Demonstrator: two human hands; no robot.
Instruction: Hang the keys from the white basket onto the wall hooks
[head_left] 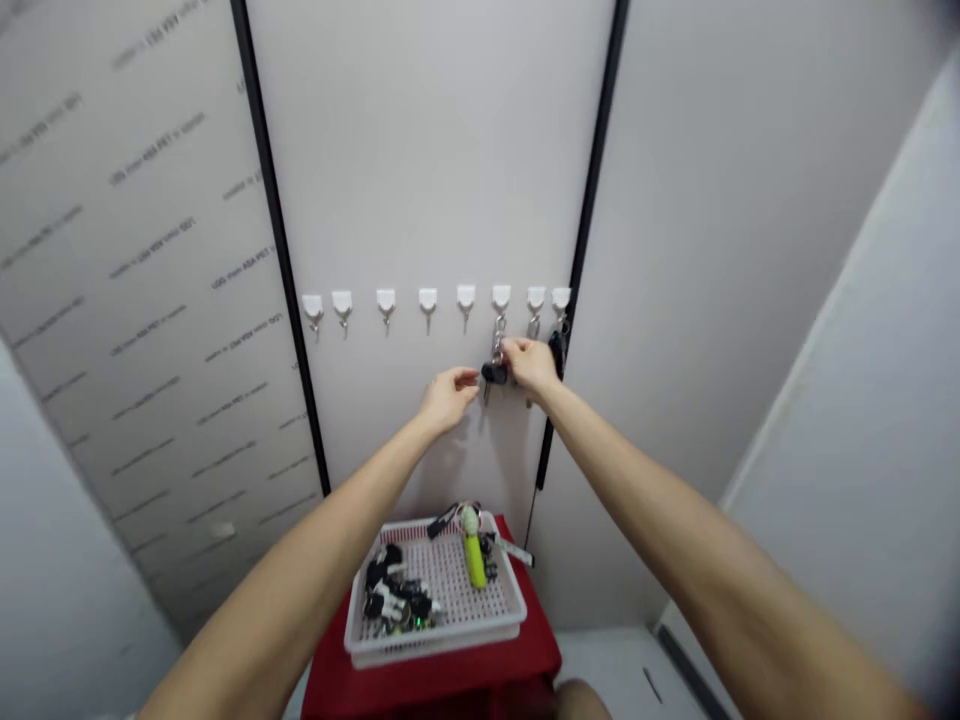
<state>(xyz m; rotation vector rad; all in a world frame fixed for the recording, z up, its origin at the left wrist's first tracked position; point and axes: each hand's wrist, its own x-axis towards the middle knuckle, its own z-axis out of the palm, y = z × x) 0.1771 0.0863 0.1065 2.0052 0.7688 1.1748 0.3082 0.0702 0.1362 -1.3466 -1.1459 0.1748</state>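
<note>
A bunch of keys [493,373] with black heads hangs by a metal chain from a white wall hook [501,297]. My right hand [531,365] pinches this chain with thumb and fingertips, just below the hook. To the left of the keys is my left hand [448,397], its fingers loosely curled and apart with nothing visible between them. Its fingertips come close to a black key head; whether they touch I cannot tell. Behind my right hand, more keys hang from the neighbouring hook [535,298], partly covered. A black key fob [556,346] hangs on the rightmost hook [561,299].
Further white hooks [427,300] run in a row to the left along the wall panel [435,150]. Below, a white plastic basket [435,650] rests on a red stool [536,655]. Inside lie several keys [394,590] and a yellow-green keychain [474,555]. Black strips edge the panel.
</note>
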